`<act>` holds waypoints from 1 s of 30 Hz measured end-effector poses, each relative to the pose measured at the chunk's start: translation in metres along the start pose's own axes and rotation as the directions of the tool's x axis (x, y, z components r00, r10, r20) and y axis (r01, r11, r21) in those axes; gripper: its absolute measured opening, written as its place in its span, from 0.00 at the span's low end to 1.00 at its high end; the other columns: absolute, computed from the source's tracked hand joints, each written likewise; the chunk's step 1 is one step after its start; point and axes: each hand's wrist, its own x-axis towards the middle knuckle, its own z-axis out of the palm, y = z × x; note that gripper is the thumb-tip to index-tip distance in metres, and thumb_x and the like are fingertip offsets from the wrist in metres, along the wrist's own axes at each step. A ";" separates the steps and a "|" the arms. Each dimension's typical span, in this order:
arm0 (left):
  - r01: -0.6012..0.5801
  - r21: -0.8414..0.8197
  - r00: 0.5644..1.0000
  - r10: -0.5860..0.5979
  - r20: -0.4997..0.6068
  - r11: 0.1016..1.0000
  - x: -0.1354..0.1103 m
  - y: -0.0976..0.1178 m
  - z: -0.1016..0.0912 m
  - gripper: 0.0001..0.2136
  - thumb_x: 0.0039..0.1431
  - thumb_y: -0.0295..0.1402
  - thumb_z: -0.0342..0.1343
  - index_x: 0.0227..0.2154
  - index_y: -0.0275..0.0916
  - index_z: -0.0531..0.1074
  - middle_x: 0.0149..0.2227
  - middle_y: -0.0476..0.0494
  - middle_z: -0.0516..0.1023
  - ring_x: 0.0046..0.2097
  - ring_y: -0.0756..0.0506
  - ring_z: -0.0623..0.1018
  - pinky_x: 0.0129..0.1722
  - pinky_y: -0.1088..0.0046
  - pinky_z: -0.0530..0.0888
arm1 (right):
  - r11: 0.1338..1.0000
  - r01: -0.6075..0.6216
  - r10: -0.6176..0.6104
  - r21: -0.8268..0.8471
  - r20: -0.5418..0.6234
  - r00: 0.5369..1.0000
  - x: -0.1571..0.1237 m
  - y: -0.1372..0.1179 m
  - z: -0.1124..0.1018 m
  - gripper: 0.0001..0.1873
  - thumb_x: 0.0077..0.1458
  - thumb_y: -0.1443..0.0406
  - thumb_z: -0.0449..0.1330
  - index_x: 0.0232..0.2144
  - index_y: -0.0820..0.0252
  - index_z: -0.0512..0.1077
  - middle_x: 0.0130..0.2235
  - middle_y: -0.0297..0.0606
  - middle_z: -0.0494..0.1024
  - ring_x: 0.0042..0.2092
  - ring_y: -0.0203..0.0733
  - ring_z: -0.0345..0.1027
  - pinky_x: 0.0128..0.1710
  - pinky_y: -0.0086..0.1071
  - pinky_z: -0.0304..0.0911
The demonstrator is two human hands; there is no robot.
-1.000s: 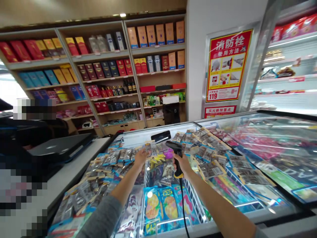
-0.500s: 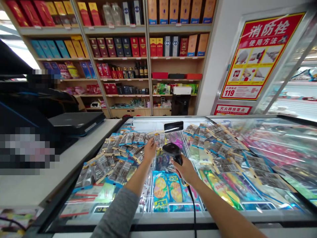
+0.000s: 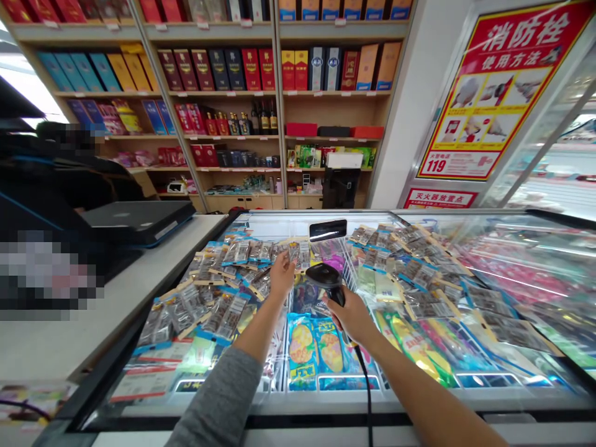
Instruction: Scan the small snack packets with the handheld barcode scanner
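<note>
My right hand is wrapped round the handle of a black barcode scanner, its head pointing away from me above the freezer's glass lid. A cable runs from the handle down to the near edge. My left hand is closed on the edge of a small clear snack packet with a printed label, just beyond the scanner. Many similar packets with blue and tan edges lie in overlapping piles on the glass at left. Another pile of packets spreads over the right side.
A phone lies at the lid's far side. Under the glass are blue ice-cream packs in wire baskets. A counter with a black device borders the left. Shelves of boxes stand behind; a person in dark clothing is at left.
The view has tilted slightly downward, so the shelves sit higher in the picture. Both hands keep nearly the same places, the scanner and the packet still in them.
</note>
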 end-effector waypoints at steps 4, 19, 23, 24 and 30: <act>0.003 0.024 1.000 -0.003 0.004 1.000 -0.001 0.003 0.001 0.19 0.58 0.31 0.53 0.53 0.36 0.67 0.45 0.38 0.80 0.47 0.42 0.80 0.46 0.66 0.78 | 0.999 0.004 -0.003 0.048 -0.006 1.000 0.002 0.001 0.003 0.09 0.48 0.60 0.65 0.28 0.56 0.69 0.12 0.25 0.65 0.11 0.32 0.54 0.13 0.27 0.49; -0.105 0.382 0.927 0.229 -0.297 0.918 0.011 0.081 -0.129 0.24 0.60 0.31 0.51 0.60 0.41 0.64 0.50 0.41 0.78 0.42 0.44 0.80 0.46 0.69 0.75 | 0.724 -0.238 0.084 0.647 0.261 0.962 0.034 -0.051 0.130 0.22 0.36 0.57 0.70 0.30 0.58 0.65 0.16 0.25 0.67 0.14 0.30 0.56 0.12 0.24 0.52; 0.044 0.597 0.928 0.188 -0.322 0.801 0.020 0.087 -0.187 0.21 0.57 0.30 0.54 0.54 0.39 0.71 0.44 0.41 0.82 0.42 0.42 0.80 0.47 0.67 0.73 | 0.707 -0.306 0.128 0.638 0.309 0.942 0.048 -0.060 0.177 0.18 0.40 0.59 0.69 0.30 0.58 0.65 0.16 0.24 0.67 0.14 0.30 0.56 0.11 0.24 0.52; 0.056 0.631 0.931 0.188 -0.313 0.773 0.020 0.086 -0.196 0.20 0.57 0.29 0.54 0.53 0.39 0.72 0.44 0.41 0.82 0.43 0.41 0.80 0.47 0.67 0.73 | 0.706 -0.318 0.141 0.633 0.314 0.939 0.050 -0.060 0.186 0.18 0.41 0.60 0.69 0.29 0.58 0.64 0.16 0.25 0.67 0.14 0.30 0.56 0.11 0.24 0.52; 0.009 0.811 0.962 0.215 -0.166 0.585 0.019 0.078 -0.216 0.15 0.54 0.27 0.55 0.44 0.38 0.78 0.45 0.39 0.81 0.48 0.40 0.78 0.51 0.67 0.71 | 0.719 -0.358 0.199 0.595 0.318 0.927 0.055 -0.055 0.215 0.16 0.45 0.62 0.68 0.26 0.57 0.62 0.15 0.26 0.66 0.13 0.31 0.57 0.11 0.24 0.53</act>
